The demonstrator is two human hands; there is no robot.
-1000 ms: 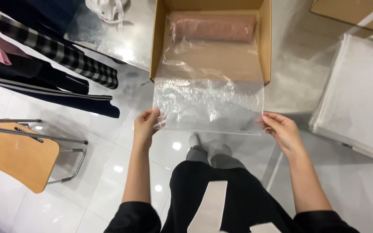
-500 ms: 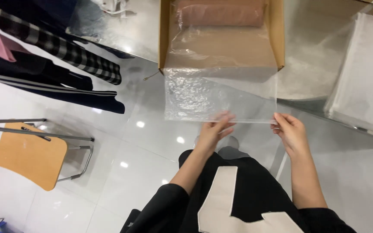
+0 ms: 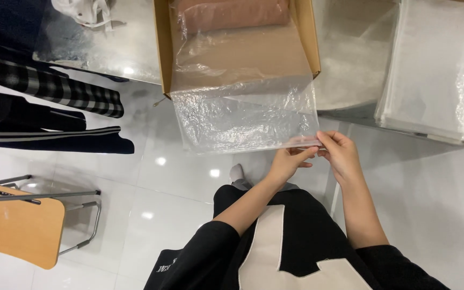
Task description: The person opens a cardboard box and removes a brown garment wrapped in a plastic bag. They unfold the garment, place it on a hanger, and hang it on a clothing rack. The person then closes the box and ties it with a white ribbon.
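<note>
Clear plastic bag (image 3: 245, 115) pinched at its near right corner by left hand (image 3: 287, 162) and right hand (image 3: 341, 154), cardboard box (image 3: 162, 48) behind it.

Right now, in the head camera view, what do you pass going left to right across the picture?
Wooden chair seat → hanging dark clothes, one checked → open cardboard box → clear plastic bag → left hand → right hand, both pinching the bag's lower right corner → stack of plastic bags.
</note>
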